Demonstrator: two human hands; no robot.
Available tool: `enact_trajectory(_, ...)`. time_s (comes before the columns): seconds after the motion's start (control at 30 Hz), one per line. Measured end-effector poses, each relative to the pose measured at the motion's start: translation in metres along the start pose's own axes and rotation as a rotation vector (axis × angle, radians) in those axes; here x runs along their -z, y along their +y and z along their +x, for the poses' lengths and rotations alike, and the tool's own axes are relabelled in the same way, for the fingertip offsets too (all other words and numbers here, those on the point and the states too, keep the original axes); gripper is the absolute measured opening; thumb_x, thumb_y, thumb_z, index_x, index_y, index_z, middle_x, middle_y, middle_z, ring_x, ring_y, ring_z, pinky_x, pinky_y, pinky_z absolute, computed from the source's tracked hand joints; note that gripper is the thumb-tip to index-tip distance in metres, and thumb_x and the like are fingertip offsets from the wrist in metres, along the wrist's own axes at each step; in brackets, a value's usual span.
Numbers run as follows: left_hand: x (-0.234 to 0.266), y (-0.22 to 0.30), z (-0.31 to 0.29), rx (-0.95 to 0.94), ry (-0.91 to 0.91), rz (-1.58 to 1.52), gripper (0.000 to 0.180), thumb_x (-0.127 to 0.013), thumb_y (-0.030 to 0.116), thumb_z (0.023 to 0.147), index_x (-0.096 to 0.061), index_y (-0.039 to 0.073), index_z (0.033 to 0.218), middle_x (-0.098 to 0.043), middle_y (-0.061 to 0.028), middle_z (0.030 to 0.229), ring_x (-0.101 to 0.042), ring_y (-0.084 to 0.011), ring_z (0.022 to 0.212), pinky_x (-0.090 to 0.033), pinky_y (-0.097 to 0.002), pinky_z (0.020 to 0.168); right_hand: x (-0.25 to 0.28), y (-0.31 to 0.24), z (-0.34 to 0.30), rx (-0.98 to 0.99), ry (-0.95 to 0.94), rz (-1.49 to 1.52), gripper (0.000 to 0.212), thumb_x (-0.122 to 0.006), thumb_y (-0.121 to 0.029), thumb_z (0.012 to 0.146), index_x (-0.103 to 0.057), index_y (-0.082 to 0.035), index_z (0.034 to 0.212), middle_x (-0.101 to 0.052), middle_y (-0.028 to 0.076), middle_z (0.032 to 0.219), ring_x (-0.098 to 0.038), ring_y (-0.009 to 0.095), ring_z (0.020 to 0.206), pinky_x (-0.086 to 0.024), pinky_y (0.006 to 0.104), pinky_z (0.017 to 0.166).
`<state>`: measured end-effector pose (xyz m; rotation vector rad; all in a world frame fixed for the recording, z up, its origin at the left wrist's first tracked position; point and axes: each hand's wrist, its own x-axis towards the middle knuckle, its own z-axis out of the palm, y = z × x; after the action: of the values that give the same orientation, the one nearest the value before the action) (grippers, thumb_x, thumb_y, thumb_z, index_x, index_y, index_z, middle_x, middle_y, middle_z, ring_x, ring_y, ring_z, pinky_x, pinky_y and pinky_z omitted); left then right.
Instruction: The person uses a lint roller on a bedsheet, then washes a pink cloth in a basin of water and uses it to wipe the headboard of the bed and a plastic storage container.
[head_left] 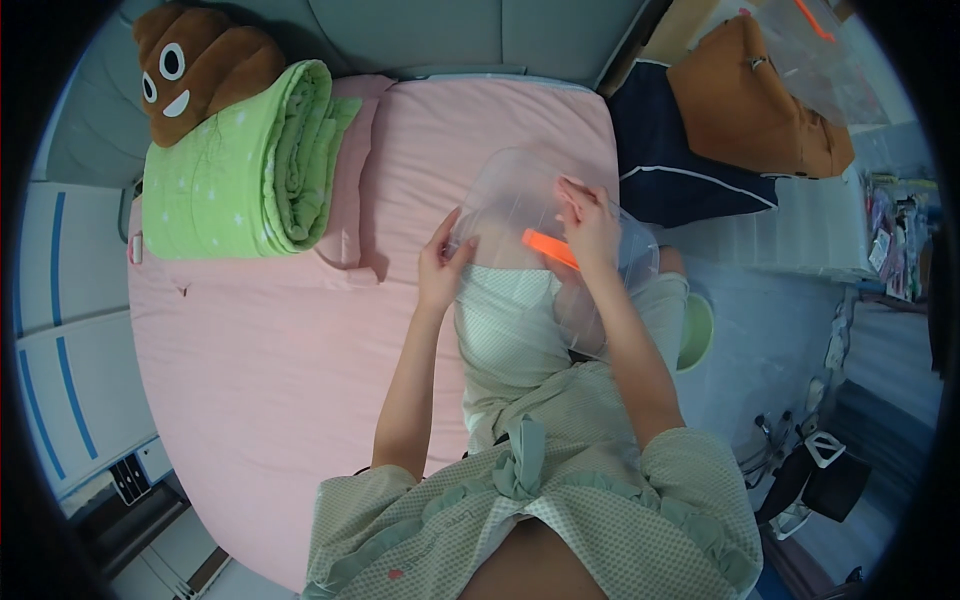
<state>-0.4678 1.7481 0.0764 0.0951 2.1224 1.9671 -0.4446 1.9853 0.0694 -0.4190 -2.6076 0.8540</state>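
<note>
A clear plastic lid [510,185] with a bright orange handle [550,249] rests over my lap, tilted. My left hand [443,262] is closed on its left edge, thumb and fingers apart across the rim. Above the far right part of the lid, my right hand [590,225] has its fingers bent together. Something small and pinkish shows at those fingertips, too unclear to name. Through the clear plastic, my pale checked trousers [510,320] are visible.
I sit on a bed with a pink sheet [280,400]. A folded green quilt [225,185] and brown plush cushion [205,70] lie far left. At far right are a navy bag [650,150], brown bag [740,100] and clear box [815,65]. A green bin [696,332] stands right.
</note>
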Motion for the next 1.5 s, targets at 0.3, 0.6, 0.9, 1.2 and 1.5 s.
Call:
enact_trajectory(0.3,-0.004,0.002,0.007,-0.030,-0.014,0.011,0.050,-0.063,0.008,0.084,-0.050,0.000,0.131,-0.056,0.0005,0.083,-0.047,-0.0048,0.071,-0.040,-0.0181,0.065,-0.008,-0.028,0.009,0.058,-0.021,0.003,0.033,-0.061,-0.013,0.077,-0.066,-0.027,0.107,-0.056,0.003,0.106,-0.064,0.027,0.084,-0.053,0.0397,0.069)
enact_trajectory(0.6,0.003,-0.013,0.006,0.002,0.037,-0.051,0.036,-0.046,0.017,0.098,-0.052,0.000,0.129,-0.042,0.0083,0.071,-0.036,-0.0026,0.064,-0.032,-0.0191,0.055,0.002,-0.084,-0.056,0.517,-0.319,0.100,0.023,-0.063,-0.015,0.073,-0.069,-0.021,0.095,-0.057,0.001,0.102,-0.064,0.021,0.080,-0.049,0.0410,0.066)
enact_trajectory(0.9,0.004,-0.014,0.013,-0.033,-0.021,-0.045,0.041,-0.056,0.013,0.091,-0.052,0.000,0.129,-0.053,0.0042,0.076,-0.042,-0.0035,0.065,-0.036,-0.0186,0.058,0.005,-0.043,-0.005,0.238,-0.154,0.034,0.032,-0.060,-0.014,0.080,-0.067,-0.028,0.108,-0.057,0.001,0.105,-0.063,0.022,0.081,-0.052,0.0379,0.068)
enact_trajectory(1.2,0.007,-0.001,0.008,-0.013,-0.079,-0.004,0.058,-0.070,0.002,0.077,-0.049,-0.001,0.131,-0.064,-0.0076,0.091,-0.059,-0.0096,0.080,-0.048,-0.0225,0.070,0.040,0.003,-0.011,0.162,-0.054,-0.102,0.035,-0.061,-0.014,0.078,-0.066,-0.030,0.108,-0.055,0.001,0.103,-0.063,0.023,0.082,-0.053,0.0370,0.068)
enact_trajectory(1.5,-0.003,0.008,0.006,0.019,-0.046,-0.063,0.056,-0.069,0.004,0.079,-0.049,0.001,0.131,-0.060,-0.0022,0.079,-0.052,-0.0051,0.068,-0.041,-0.0184,0.060,0.083,0.121,-0.077,-0.389,0.211,0.643,0.020,-0.055,-0.017,0.091,-0.065,-0.007,0.105,-0.058,0.003,0.099,-0.056,0.012,0.081,-0.044,0.0234,0.069)
